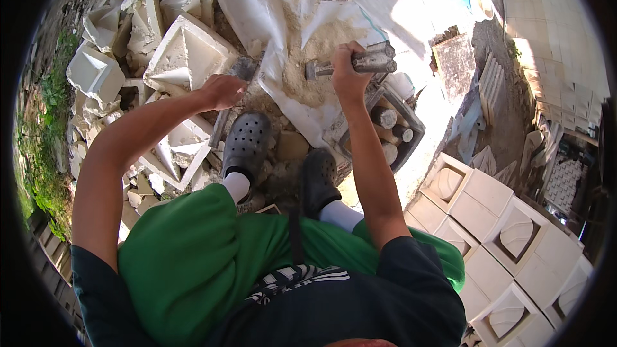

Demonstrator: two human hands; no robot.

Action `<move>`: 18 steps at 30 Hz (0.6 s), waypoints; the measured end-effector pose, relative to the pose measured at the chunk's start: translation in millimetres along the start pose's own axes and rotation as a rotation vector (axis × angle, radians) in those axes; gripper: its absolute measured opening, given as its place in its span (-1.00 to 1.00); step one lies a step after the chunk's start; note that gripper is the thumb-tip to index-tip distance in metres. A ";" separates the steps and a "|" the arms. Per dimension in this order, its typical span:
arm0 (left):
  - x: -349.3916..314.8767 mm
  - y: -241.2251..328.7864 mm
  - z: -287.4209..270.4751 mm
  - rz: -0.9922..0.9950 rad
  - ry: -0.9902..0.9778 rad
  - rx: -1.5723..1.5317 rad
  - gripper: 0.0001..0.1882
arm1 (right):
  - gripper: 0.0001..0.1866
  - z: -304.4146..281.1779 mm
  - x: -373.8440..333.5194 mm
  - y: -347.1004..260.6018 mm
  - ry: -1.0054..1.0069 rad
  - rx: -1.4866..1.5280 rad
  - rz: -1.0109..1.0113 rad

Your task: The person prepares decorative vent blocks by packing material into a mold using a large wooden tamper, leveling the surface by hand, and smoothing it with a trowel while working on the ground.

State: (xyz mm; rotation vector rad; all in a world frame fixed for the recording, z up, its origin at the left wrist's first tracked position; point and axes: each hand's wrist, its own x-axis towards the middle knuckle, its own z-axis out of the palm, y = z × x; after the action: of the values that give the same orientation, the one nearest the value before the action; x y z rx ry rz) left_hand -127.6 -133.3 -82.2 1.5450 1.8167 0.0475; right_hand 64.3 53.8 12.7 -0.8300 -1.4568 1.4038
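Plaster: broken white moulds (186,58) heaped at left — whole ones (514,238) stacked at right.
Right hand (347,71): fingers clenched on grey hammer (360,63).
Left hand (222,90): grasping chisel (239,72) — beside the broken mould, breaking unfinished.

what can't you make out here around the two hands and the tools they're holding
Head view:
- Right hand covers the middle of the grey tool; its kind is unclear.
- Left hand hides the top of the dark flat tool.
- Box of tools: contents partly hidden by the right forearm.
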 end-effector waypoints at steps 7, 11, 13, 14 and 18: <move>4.9 4.0 -5.7 0.016 0.001 0.034 -0.78 | -0.72 16.3 11.6 -32.8 -0.195 -0.035 0.087; -4.1 3.8 -3.9 0.019 -0.003 0.014 -0.78 | -0.76 10.1 18.2 -90.0 -0.170 0.127 0.138; -7.8 -1.8 -1.5 0.010 -0.003 0.014 -0.78 | -0.76 13.6 14.4 -97.2 -0.193 0.279 0.169; -5.7 -2.2 -3.0 0.019 0.019 0.011 -0.78 | -0.75 14.9 10.1 -82.0 -0.167 0.178 0.061; 14.5 2.1 -10.7 0.080 0.064 -0.004 -0.80 | -0.71 4.5 -19.8 15.1 -0.243 -0.082 -0.121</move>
State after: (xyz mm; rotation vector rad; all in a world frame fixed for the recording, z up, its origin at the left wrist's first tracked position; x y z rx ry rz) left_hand -131.7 -115.7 -80.7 1.6298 1.8020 0.1392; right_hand 65.2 35.7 -5.0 -0.6250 -1.7298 1.3976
